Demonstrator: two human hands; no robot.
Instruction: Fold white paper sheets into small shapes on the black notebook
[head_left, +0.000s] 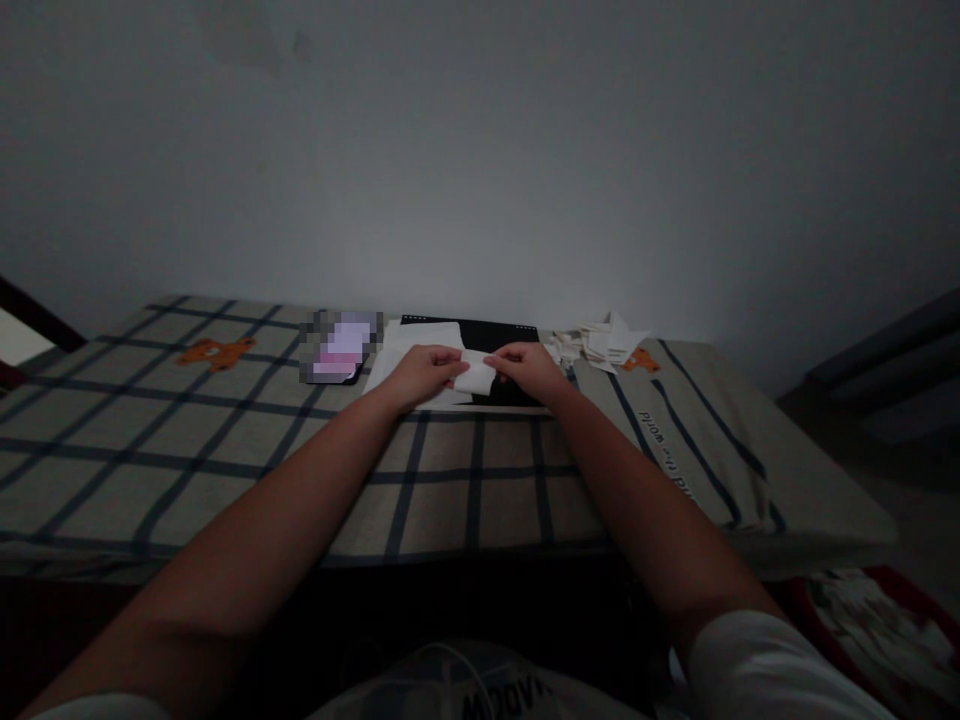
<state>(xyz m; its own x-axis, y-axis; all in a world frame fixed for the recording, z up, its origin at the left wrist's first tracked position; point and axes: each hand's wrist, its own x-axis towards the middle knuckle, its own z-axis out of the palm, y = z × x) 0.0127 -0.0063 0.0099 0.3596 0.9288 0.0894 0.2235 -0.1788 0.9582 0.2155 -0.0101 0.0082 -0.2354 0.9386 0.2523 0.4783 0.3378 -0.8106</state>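
— Hands first: what has each got?

— Left hand [421, 373] and right hand [529, 368] both pinch one small paper slip [475, 377], fingers closed on its two ends, held just above the black board [480, 345] at the far edge of the checked cloth [225, 440].

— What lies round it?

— White sheet [420, 345] under the left hand, partly on the board. Phone [339, 347] just left of that. Pile of scraps [600, 343] near the right hand, by the wall.

— How would you handle the slip well, judging from this?

— Keep both pinches near the edges, with the paper taut and level between them. Thin paper buckles easily, so I'd press any crease against the board, not in the air. Light is dim; I'd bring the edges together slowly.
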